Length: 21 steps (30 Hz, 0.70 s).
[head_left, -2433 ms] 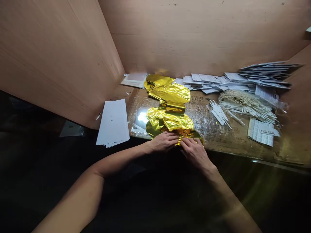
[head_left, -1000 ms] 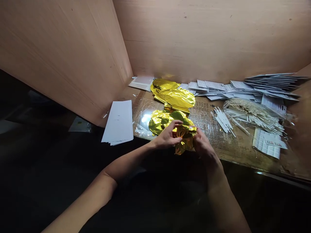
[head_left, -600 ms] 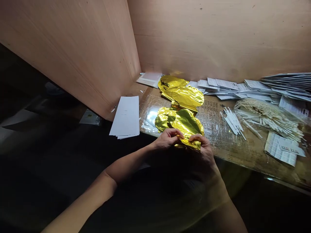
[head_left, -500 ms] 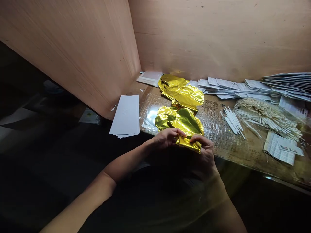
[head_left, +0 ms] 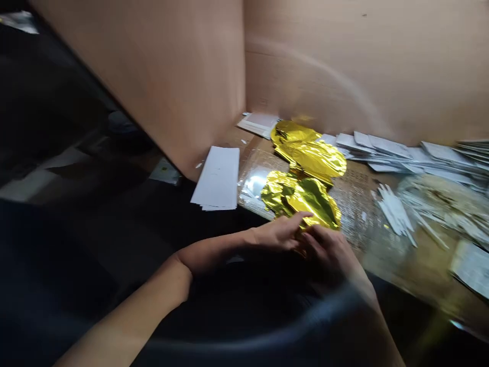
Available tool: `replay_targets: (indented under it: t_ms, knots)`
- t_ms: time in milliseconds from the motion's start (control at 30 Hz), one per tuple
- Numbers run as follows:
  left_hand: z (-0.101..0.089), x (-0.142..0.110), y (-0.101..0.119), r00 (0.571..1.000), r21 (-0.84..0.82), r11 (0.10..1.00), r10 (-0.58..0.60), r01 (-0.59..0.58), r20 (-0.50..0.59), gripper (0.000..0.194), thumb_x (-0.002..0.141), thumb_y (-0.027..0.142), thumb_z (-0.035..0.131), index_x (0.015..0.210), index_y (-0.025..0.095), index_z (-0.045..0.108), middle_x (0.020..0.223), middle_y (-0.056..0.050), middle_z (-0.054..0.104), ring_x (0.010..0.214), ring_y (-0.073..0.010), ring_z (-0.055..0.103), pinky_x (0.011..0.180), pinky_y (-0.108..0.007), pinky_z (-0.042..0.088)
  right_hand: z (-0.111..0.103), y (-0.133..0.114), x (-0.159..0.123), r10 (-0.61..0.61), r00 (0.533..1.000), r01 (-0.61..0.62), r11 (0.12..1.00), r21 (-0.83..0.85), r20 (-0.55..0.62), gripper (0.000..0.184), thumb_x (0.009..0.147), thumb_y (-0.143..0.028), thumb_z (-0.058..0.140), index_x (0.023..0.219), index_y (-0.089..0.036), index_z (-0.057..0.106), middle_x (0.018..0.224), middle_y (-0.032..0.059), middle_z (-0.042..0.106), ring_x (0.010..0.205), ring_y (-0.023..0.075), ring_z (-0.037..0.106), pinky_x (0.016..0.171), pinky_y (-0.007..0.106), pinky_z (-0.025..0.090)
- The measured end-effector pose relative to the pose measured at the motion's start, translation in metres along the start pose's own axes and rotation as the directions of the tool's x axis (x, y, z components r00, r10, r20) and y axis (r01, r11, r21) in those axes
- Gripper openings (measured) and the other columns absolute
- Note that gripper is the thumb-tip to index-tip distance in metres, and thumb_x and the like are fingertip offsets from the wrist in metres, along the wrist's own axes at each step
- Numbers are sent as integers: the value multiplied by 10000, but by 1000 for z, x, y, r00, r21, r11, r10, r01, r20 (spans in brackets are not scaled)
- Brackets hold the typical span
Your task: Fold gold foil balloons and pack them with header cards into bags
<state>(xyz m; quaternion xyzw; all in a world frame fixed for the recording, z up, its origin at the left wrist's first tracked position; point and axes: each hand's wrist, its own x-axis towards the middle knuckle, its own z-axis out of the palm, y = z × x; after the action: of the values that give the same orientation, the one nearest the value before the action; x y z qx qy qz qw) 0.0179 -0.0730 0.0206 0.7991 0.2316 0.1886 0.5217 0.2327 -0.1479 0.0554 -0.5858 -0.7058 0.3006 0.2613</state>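
A flat, shiny gold foil balloon [head_left: 315, 201] with crimped edges lies over the front edge of the table, its near end between my hands. My left hand [head_left: 278, 233] is closed on that end, thumb pointing right across the foil. From the right, my right hand [head_left: 332, 245] pinches the same end, fingertips close to the left hand's. The part between the fingers is mostly hidden and a little blurred. Just behind lies more gold foil [head_left: 309, 153], spread flat; I cannot tell whether it joins the piece I hold.
White paper sheets [head_left: 217, 178] overhang the table edge at left. White sticks [head_left: 394, 210] and a clear bag of sticks [head_left: 451, 204] lie to the right. Folded papers [head_left: 389, 148] line the back board [head_left: 344, 66]. A side board [head_left: 171, 86] rises at left.
The view has swung left, so things appear shifted right. My hands have come closer together, and the gold end between them now shows less.
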Motion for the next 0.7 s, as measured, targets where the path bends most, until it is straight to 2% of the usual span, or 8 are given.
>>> replay_targets:
  t_ms: [100, 167, 233, 300, 367, 533, 633, 700]
  knots:
    - [-27, -13, -10, 999, -32, 999, 27, -28, -27, 675, 973, 336, 688, 1588, 219, 436, 1048, -57, 765, 932, -205, 738, 822, -283, 544, 5, -4, 3, 62, 993, -81, 980, 182, 104, 297, 957, -533, 656, 801, -291, 730, 693, 39, 709, 585, 236, 631, 521, 325, 512]
    - [-68, -31, -29, 940, 61, 989, -106, 132, -324, 532, 1006, 428, 663, 1475, 197, 564, 1135, -97, 775, 1050, -236, 732, 935, -328, 544, 7, -1, 3, 137, 989, -147, 965, 218, 61, 278, 912, -552, 701, 790, -305, 744, 661, 34, 696, 562, 241, 630, 455, 312, 482]
    - [-115, -58, -53, 668, 169, 868, -220, 466, -711, 566, 960, 434, 729, 1438, 167, 584, 1273, -161, 734, 1212, -305, 673, 1053, -418, 501, 10, -1, 0, 192, 981, -194, 949, 250, 33, 298, 871, -577, 728, 758, -302, 743, 629, 30, 670, 540, 239, 613, 422, 307, 455]
    - [-155, -86, -76, 411, 148, 645, -279, 750, -868, 758, 852, 426, 848, 1480, 142, 533, 1438, -226, 637, 1365, -381, 565, 1144, -504, 422, 14, -8, -4, 243, 969, -244, 927, 284, 38, 332, 856, -583, 739, 731, -275, 730, 621, 21, 648, 533, 220, 590, 435, 294, 450]
    - [-180, -107, -93, 295, 97, 495, -339, 863, -893, 883, 792, 461, 893, 1496, 103, 500, 1498, -273, 571, 1415, -432, 501, 1146, -528, 408, 18, -18, -7, 311, 950, -307, 894, 325, 43, 356, 855, -569, 754, 717, -242, 715, 612, 10, 633, 528, 195, 570, 459, 275, 449]
    - [-192, -128, -96, 304, 190, 530, -136, 826, -943, 558, 877, 217, 782, 1392, 110, 594, 1350, -232, 659, 1320, -369, 578, 1118, -448, 432, 25, -35, -2, 480, 874, -434, 705, 562, 72, 364, 809, -558, 839, 856, -208, 751, 648, 20, 678, 549, 201, 604, 493, 279, 479]
    - [-182, -125, -73, 294, 98, 786, -110, 610, -949, 138, 946, 213, 664, 1070, 162, 696, 1080, -128, 737, 1045, -276, 687, 951, -376, 517, 33, -36, 12, 501, 862, -394, 573, 719, 74, 358, 755, -514, 906, 904, -219, 768, 729, 36, 721, 542, 188, 598, 469, 280, 461]
    - [-162, -112, -53, 358, -52, 946, -172, 320, -918, 151, 964, 327, 661, 999, 180, 674, 974, -68, 737, 886, -220, 693, 823, -326, 539, 43, -40, 27, 417, 908, -271, 542, 796, 25, 321, 752, -493, 915, 849, -224, 768, 949, 74, 775, 678, 206, 672, 541, 286, 513]
